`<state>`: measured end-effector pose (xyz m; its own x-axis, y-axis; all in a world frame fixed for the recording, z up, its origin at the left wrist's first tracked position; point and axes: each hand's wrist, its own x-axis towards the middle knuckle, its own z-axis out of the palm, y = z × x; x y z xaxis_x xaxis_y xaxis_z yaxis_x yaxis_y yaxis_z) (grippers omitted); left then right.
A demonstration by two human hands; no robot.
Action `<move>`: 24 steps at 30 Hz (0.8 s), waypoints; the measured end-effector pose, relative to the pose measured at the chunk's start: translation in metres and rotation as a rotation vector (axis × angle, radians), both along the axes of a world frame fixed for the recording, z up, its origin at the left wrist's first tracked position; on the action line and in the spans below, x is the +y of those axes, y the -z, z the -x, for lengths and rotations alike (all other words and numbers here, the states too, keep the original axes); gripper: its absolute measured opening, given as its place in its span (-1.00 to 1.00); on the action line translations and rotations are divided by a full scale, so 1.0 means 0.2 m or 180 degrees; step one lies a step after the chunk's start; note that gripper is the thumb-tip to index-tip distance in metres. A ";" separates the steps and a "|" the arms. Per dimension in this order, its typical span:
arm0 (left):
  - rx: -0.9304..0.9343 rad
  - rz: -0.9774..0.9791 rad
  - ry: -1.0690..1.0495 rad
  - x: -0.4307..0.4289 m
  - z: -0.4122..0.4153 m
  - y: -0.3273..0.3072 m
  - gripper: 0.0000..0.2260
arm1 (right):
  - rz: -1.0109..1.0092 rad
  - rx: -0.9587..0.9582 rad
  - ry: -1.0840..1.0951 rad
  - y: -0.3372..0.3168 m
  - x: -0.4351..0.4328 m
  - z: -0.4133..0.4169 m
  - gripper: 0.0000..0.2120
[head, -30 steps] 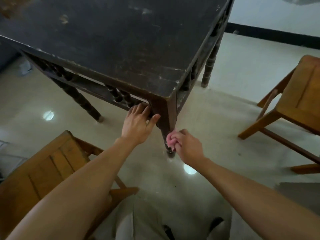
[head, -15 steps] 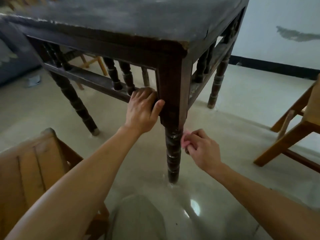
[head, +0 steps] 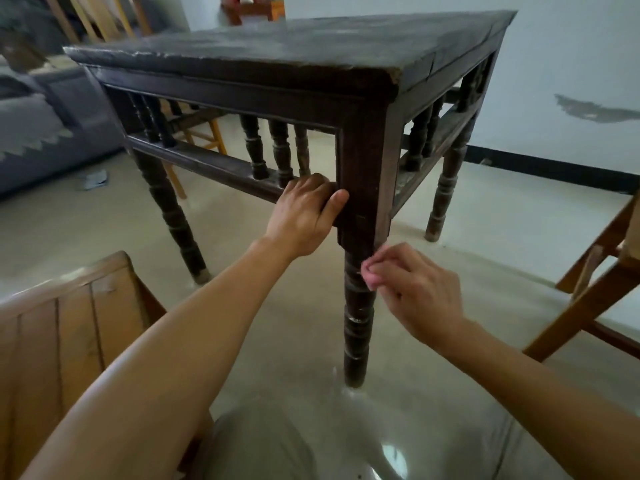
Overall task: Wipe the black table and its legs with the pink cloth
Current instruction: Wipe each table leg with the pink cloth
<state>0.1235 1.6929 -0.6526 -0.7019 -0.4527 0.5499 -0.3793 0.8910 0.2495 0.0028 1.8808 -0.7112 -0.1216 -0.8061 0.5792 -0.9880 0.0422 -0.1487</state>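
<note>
Our left hand (head: 301,216) grips the lower rail (head: 207,164) of the black table (head: 277,46) right beside the near corner leg (head: 356,327), fingers curled over the rail, thumb pressed on the square post. Our right hand (head: 415,289) pinches the pink cloth (head: 370,277), bunched small between thumb and fingertips, at the right edge of that leg, just below the post where the turned part begins. The leg stands on the pale glossy floor (head: 294,358). A wooden chair (head: 69,323) sits at our left, another (head: 595,289) at our right.
</note>
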 end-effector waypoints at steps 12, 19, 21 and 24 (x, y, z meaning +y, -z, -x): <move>0.0031 0.0000 0.0033 -0.01 0.00 0.02 -0.48 | 0.0243 0.0620 -0.0319 0.01 -0.09 -0.19 -0.71; 0.0035 0.0083 -0.0094 -0.02 0.01 0.04 -0.43 | 0.0088 -0.0037 0.0786 0.12 0.15 0.14 -0.80; 0.0076 0.0156 -0.0167 -0.01 0.02 0.06 -0.43 | 0.0307 -0.0055 0.0708 0.10 0.17 0.09 -0.82; 0.0154 0.0223 -0.0203 -0.01 0.02 0.07 -0.41 | 0.0631 0.0171 0.0093 0.09 0.08 -0.12 -0.86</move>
